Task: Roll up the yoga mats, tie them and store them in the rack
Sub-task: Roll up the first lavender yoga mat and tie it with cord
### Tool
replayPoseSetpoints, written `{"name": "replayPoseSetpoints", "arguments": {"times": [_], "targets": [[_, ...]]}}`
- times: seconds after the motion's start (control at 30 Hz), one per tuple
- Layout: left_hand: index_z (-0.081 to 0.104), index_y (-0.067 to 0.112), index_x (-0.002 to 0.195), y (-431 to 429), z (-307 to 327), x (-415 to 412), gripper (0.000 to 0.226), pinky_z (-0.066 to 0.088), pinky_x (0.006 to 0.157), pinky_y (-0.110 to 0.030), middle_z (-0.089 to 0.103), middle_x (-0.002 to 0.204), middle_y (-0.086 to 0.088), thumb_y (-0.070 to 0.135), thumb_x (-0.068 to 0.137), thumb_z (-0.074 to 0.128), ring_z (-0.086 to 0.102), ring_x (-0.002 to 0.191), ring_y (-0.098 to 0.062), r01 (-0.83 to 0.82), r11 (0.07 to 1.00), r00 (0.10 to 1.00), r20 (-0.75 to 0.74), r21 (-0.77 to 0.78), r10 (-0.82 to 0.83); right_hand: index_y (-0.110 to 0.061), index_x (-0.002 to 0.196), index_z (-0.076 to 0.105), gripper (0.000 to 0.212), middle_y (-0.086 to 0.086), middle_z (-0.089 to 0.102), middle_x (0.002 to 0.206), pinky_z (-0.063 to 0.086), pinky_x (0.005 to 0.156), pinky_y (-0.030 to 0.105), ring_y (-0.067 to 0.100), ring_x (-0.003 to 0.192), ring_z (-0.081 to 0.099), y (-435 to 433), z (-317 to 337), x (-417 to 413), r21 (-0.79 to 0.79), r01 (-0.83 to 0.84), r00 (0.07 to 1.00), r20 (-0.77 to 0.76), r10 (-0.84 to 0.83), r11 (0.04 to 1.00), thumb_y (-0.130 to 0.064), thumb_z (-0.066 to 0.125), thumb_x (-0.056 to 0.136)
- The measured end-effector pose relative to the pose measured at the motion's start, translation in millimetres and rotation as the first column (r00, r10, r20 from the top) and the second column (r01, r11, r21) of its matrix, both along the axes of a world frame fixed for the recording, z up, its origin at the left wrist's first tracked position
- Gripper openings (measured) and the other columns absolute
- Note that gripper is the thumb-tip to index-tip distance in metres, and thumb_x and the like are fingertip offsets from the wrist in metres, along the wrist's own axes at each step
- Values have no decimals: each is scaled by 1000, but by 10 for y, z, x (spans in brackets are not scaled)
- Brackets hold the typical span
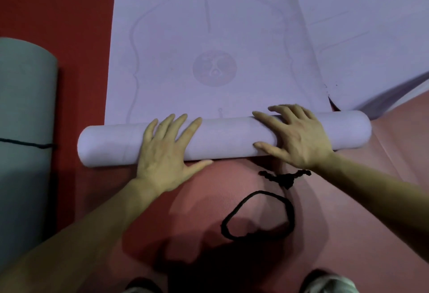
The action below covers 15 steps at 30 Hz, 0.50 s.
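At the far left lies a rolled grey-green mat (25,106) with a thin black string (27,145) around it, resting on the red floor (69,25). It is apart from the mat being worked on.

In the middle, a lavender mat (209,37) is spread flat away from the person, with faint lines and a round print (214,68) on it. Its near end is wound into a roll (227,137) that lies crosswise in front of the person, still joined to the flat part beyond it.

The left hand (164,155) lies palm down on the left half of the roll. Its fingers are straight and spread and the thumb points out along the near edge. It presses on the roll and grips nothing.

The right hand (297,139) rests on the right half of the roll in the same way. Its fingers are spread and reach over the top towards the flat part, and the thumb is on the near side. It too is flat and holds nothing.

Just below the right hand, a black cord (234,211) lies in a loose loop with a knotted bunch at its far end, on a pink mat (348,199) under the roll.

To the right, a second lavender mat (371,37) lies flat just beside the first; whether the two overlap cannot be told. A knee (329,283) shows at the bottom edge.
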State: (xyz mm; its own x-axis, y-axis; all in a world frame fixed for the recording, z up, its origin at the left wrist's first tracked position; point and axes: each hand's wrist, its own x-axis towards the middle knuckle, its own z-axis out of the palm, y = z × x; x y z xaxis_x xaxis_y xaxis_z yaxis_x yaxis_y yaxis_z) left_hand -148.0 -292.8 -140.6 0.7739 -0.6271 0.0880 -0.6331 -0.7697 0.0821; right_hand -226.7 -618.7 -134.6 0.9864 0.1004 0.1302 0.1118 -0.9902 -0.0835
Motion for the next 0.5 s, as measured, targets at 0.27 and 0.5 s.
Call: {"name": "replayPoseSetpoints", "arguments": {"times": [0.27, 0.5], "targets": [[42, 33, 153, -91, 58, 298, 84, 30, 116, -52, 56, 145, -5, 84, 86, 37, 50, 134, -27, -4, 1000, 1000, -13, -8, 4, -33, 157, 42, 84, 21, 44, 154, 20, 119, 68, 43, 144, 40, 185, -76, -234, -17, 25, 997, 77, -24, 1000, -82, 45, 89], [23, 43, 159, -107, 61, 383, 96, 20, 119, -61, 39, 161, -1, 92, 78, 37, 35, 148, -30, 50, 997, 999, -13, 56, -49, -37, 156, 42, 92, 15, 55, 142, 27, 117, 63, 39, 131, 51, 62, -55, 153, -59, 29, 1000, -5, -30, 998, -91, 42, 81]]}}
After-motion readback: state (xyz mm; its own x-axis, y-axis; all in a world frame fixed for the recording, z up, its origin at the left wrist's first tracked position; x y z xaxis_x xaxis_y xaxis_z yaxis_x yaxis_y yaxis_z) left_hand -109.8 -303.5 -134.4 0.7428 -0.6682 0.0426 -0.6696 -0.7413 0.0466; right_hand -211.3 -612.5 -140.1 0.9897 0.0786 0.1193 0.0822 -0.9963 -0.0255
